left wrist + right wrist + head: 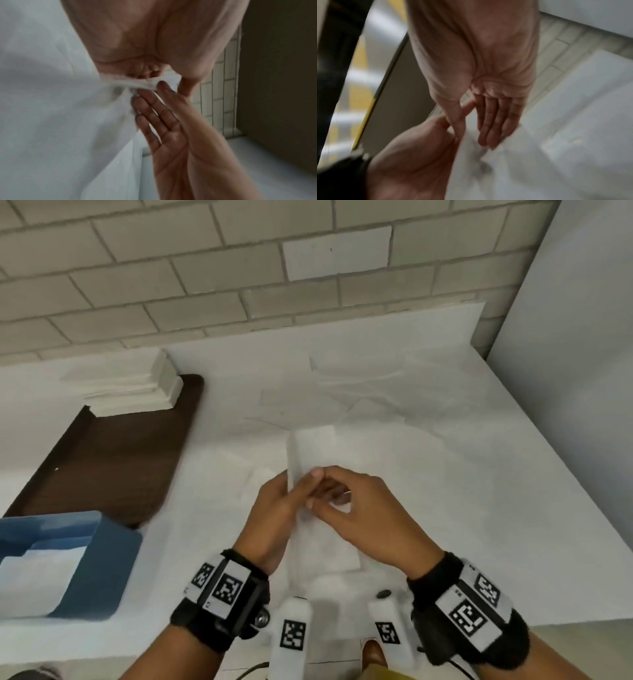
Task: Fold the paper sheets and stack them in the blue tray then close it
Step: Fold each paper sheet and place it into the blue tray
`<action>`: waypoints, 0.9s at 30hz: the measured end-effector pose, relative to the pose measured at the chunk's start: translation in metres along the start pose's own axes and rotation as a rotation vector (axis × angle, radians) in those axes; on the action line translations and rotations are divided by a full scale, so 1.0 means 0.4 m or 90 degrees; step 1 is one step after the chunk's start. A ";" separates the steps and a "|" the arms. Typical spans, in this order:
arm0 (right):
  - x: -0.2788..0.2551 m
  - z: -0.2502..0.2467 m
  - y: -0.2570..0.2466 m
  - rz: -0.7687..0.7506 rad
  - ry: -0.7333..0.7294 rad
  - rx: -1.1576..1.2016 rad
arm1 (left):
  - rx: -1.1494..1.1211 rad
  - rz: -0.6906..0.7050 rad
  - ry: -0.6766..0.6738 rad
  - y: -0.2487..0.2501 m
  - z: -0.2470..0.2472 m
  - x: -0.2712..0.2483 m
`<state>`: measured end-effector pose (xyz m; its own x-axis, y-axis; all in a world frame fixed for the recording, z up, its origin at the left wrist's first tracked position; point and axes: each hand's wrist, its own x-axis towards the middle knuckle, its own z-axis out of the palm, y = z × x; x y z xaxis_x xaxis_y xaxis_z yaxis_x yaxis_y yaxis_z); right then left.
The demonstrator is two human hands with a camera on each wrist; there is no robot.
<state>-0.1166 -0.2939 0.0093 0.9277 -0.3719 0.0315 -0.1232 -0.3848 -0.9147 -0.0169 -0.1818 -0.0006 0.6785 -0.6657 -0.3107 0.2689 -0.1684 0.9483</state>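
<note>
1. Two wrists are sitting nearest the table edge, each wearing a black band carrying black-and-white square markers.
2. The left hand (274,515) is gripping a white paper sheet (313,453) from its left side; in the left wrist view its curled fingers are bunching the sheet's edge against the palm.
3. The right hand (356,515) is meeting the left over the same sheet, its fingers (150,108) lying nearly straight against the paper; whether its thumb is pinching the sheet cannot be told.
4. The sheet is standing partly lifted off the white table (479,508), its far end rising above the hands and its near part lying flat between the wrists.
5. The blue tray (102,570) is sitting open at the near left, well apart from the hands, with white paper lying inside it.
6. A dark brown board (113,460) is lying just beyond the tray, carrying a stepped pile of white folded sheets (137,388) at its far end.
7. Loose white sheets (359,385) are lying spread over the far middle of the table.
8. A pale brick wall (205,268) is closing the scene behind.
</note>
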 end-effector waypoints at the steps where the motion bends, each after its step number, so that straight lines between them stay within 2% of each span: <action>1: 0.014 0.005 -0.001 0.000 0.000 0.040 | -0.024 0.006 0.064 0.003 -0.039 -0.006; 2: 0.029 0.013 0.003 0.009 -0.012 0.043 | -0.038 0.014 0.129 0.006 -0.085 -0.012; 3: 0.042 0.024 0.014 0.026 -0.047 -0.023 | -0.045 0.027 0.190 0.011 -0.132 -0.021; 6: 0.062 0.074 0.070 0.070 -0.251 -0.517 | -0.034 0.059 0.291 0.022 -0.241 -0.054; 8: 0.067 0.089 0.095 0.106 -0.274 -0.635 | 0.005 0.069 0.304 0.025 -0.277 -0.076; 13: 0.077 0.089 0.128 0.072 -0.218 -0.592 | 0.046 0.051 0.287 -0.003 -0.303 -0.092; 17: 0.079 0.080 0.124 -0.006 -0.151 -0.645 | 0.051 0.012 0.255 -0.024 -0.292 -0.076; 19: 0.074 0.071 0.111 -0.016 -0.119 -0.622 | 0.069 -0.005 0.214 -0.028 -0.283 -0.072; 21: 0.071 0.060 0.097 -0.040 -0.066 -0.529 | 0.060 -0.025 0.150 -0.030 -0.277 -0.067; 24: 0.057 0.050 0.054 -0.102 0.063 -0.265 | -0.085 -0.072 0.032 -0.031 -0.257 -0.071; 26: 0.033 0.062 0.009 -0.192 0.110 -0.274 | -0.199 -0.102 -0.040 -0.027 -0.236 -0.074; 27: 0.020 0.075 -0.009 -0.229 0.089 -0.314 | -0.236 -0.109 -0.071 -0.024 -0.226 -0.075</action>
<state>-0.0984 -0.2703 0.0007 0.8903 -0.2405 0.3866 0.0098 -0.8387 -0.5445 0.0218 -0.0944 -0.0063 0.5300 -0.7283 -0.4344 0.6130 -0.0249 0.7897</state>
